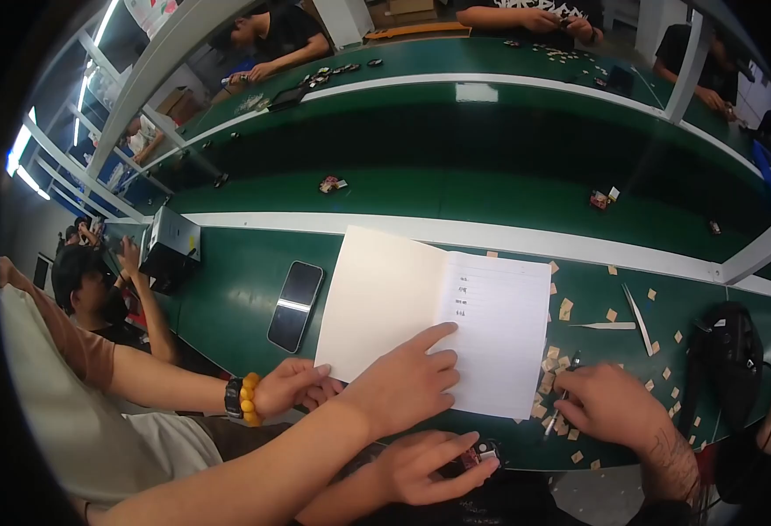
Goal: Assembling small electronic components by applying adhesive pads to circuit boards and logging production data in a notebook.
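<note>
**Inspector A:** Start with the green bench (245, 289). What lies on it?

**Inspector B:** An open notebook (403, 289) lies at the near edge, with a dark phone (296, 305) just to its left. The left page is blank. The right page has a few short handwritten lines at the top and nothing below them. I judge the record barely begun.

**Inspector A:** And the hands?

**Inspector B:** A co-worker's hand (407, 381) lies on the notebook, its forefinger stretched toward the written lines. A braceleted hand (291, 386) rests at the notebook's lower left corner. I take both to be other people's.

**Inspector A:** The wearer's own?

**Inspector B:** The right hand (613, 408) is curled round a thin tool (550, 425) beside the notebook's right edge. The tool's tip is down among the tan squares (550, 364). The left hand (425, 465) is below the notebook, pinching a small part (482, 453) between thumb and fingertips.

**Inspector A:** What remains?

**Inspector B:** Many squares lie loose across the right of the bench, and a pair of tweezers (638, 320) lies unused among them. In my judgement most of the work is outstanding.
</note>
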The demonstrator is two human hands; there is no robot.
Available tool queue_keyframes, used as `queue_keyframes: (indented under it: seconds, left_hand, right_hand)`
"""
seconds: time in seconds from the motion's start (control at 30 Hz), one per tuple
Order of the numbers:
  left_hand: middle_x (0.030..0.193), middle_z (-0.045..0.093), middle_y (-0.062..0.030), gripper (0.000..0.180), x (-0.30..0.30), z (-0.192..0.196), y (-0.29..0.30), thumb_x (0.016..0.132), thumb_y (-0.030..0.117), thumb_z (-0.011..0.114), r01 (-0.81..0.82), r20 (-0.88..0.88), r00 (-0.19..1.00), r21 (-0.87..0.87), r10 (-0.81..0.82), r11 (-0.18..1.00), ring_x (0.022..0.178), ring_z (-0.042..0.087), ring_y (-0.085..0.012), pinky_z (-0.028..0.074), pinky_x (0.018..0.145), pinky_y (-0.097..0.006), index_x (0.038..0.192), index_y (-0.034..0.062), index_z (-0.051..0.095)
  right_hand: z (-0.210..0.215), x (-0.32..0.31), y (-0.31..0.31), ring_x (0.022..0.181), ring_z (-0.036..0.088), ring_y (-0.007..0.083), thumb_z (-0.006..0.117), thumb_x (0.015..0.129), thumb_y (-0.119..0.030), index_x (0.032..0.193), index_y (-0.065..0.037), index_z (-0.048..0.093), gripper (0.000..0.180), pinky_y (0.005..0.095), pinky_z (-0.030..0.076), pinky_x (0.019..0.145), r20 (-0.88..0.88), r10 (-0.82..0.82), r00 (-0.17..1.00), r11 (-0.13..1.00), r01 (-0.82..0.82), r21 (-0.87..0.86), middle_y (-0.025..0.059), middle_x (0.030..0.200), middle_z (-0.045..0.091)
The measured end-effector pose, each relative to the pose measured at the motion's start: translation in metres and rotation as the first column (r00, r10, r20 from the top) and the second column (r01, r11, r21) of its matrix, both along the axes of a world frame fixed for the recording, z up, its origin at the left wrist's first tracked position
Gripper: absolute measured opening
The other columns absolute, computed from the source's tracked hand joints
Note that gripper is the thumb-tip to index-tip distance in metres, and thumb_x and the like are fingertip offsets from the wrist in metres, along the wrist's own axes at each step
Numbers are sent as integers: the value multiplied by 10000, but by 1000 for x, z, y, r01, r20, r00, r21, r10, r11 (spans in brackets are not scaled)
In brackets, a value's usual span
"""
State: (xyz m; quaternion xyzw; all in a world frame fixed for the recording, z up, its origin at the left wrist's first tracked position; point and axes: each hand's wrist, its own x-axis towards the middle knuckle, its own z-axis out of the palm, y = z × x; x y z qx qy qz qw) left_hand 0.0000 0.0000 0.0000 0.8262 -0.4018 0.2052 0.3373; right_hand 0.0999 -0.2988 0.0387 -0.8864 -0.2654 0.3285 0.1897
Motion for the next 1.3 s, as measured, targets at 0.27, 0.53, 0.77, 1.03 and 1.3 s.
queue_keyframes:
  seconds: [0.27, 0.53, 0.77, 1.03, 1.3]
  left_hand:
    - [1198, 660, -183, 390, 19, 7, -9, 790, 98, 936, -119, -29, 992, 32, 119, 992, 839, 718, -219, 613, 752, -305, 1171, 125, 856]
    - [1236, 661, -203, 448, 62, 31, -25, 797, 7, 907, -266, -50, 962, 43, 268, 963, 979, 740, -294, 641, 834, -347, 1230, 96, 833]
    - [1229, 705, -175, 435, 145, 46, -50, 856, 56, 876, -116, 117, 987, 61, 108, 991, 948, 750, -272, 629, 765, -343, 1277, 83, 772]
    - [1276, 702, -169, 575, 169, 45, -92, 848, -40, 863, 105, -110, 989, 86, -95, 991, 1100, 740, -297, 637, 863, -357, 1382, 45, 667]
    - [1109, 677, -79, 278, 212, 25, -116, 996, -23, 739, 36, -866, 427, -271, -260, 962, 931, 710, -137, 610, 775, -278, 1262, -33, 659]
  right_hand:
    - [-31, -13, 4, 814, 692, 414, 749, 894, -89, 1066, -67, 689, 183, 529, 571, 722, 393, -239, 888, 967, 181, 180, 140, 905, 634]
    - [-37, 21, 13, 794, 698, 349, 650, 905, 49, 1106, -38, 734, 234, 430, 565, 671, 413, -342, 844, 885, 142, 442, 124, 960, 594]
    - [-59, 30, -6, 721, 665, 127, 556, 974, 86, 1037, 15, 764, 229, 275, 493, 600, -35, -557, 830, 453, 339, 824, 76, 929, 583]
    - [-69, 35, -6, 722, 631, 72, 636, 1095, -68, 1112, 83, 657, 153, 243, 497, 598, -416, -355, 837, -22, 437, 899, 35, 1061, 528]
    - [-81, 47, -14, 590, 592, 63, 683, 1083, -146, 1047, -48, 657, 108, 237, 466, 512, -550, -521, 653, -58, 615, 786, -11, 778, 636]
